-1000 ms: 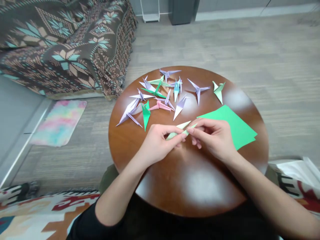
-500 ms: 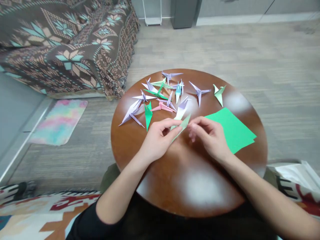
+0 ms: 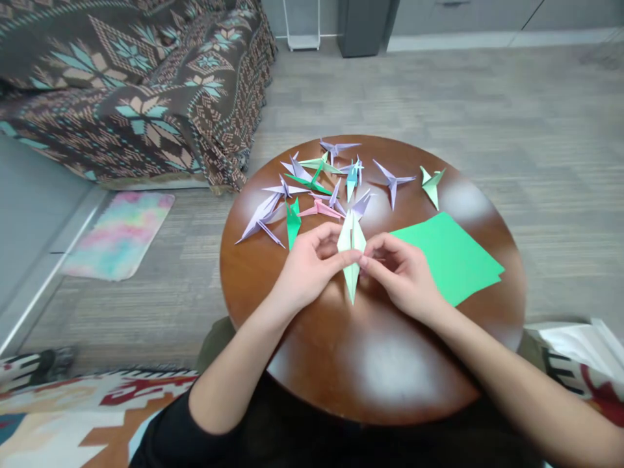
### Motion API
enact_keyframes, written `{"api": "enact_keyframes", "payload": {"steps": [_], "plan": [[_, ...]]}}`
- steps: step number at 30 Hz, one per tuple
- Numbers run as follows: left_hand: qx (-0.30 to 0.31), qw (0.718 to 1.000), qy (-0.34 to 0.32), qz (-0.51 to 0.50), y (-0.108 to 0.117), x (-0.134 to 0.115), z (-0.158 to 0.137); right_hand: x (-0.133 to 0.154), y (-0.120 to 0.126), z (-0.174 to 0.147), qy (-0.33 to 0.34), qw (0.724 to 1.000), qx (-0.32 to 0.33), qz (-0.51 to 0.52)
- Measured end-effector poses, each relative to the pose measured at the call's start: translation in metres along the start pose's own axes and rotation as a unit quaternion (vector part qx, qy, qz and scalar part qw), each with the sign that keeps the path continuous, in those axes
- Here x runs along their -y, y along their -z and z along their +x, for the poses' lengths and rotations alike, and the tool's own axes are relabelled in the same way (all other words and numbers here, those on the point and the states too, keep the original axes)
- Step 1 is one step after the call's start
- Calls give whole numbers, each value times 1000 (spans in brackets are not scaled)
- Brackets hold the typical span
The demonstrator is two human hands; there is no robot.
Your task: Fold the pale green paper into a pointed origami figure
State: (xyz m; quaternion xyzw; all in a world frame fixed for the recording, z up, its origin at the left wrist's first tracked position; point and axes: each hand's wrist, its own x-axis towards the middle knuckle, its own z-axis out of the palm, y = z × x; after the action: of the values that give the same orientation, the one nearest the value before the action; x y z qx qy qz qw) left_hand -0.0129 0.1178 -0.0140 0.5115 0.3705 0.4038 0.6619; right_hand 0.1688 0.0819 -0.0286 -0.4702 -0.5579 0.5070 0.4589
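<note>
Between my hands is a pale green folded paper (image 3: 351, 279), a long narrow diamond with a slit down its upper part, held upright above the table. My left hand (image 3: 314, 263) pinches its left edge, thumb across the front. On its right edge, the thumb and fingertips of my right hand (image 3: 402, 270) are closed. Just beyond lie several folded paper cranes, among them a purple one (image 3: 393, 184), a pink one (image 3: 319, 209) and a dark green one (image 3: 293, 223). Green paper sheets (image 3: 453, 257) lie by my right hand.
A round brown wooden table (image 3: 341, 364) carries all the paper. A light green crane (image 3: 431, 185) sits apart at the back right. Beyond the table's left side stands a sofa (image 3: 195, 117) under a patterned cover. A pastel mat (image 3: 121, 234) is on the floor.
The pale green paper has turned from a slanted, edge-on pose to face me with its point down. My right hand has moved in from beside it and now grips its right edge.
</note>
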Motion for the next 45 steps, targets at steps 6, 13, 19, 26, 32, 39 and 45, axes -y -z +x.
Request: {"api": "enact_keyframes", "payload": {"steps": [6,13,19,26,32,39,45], "plan": [[-19,993,-37,110,-1,-7,0,0,4,0,6,999,-2,-51],[14,998,-1,53,-3,-5,-1,2,5,0,3,998,2,-69],[-7,993,3,120,-2,-8,-3,10,12,1,7,992,57,-108],[2,992,4,126,-4,-11,-6,15,27,-1,-13,986,129,-104],[11,988,15,151,-3,-12,-7,17,36,-2,-71,983,153,-70],[11,988,7,154,0,-14,-6,19,41,-1,-102,982,150,-51],[-58,993,-47,87,14,-12,-2,18,45,1,-105,989,102,-30]]}}
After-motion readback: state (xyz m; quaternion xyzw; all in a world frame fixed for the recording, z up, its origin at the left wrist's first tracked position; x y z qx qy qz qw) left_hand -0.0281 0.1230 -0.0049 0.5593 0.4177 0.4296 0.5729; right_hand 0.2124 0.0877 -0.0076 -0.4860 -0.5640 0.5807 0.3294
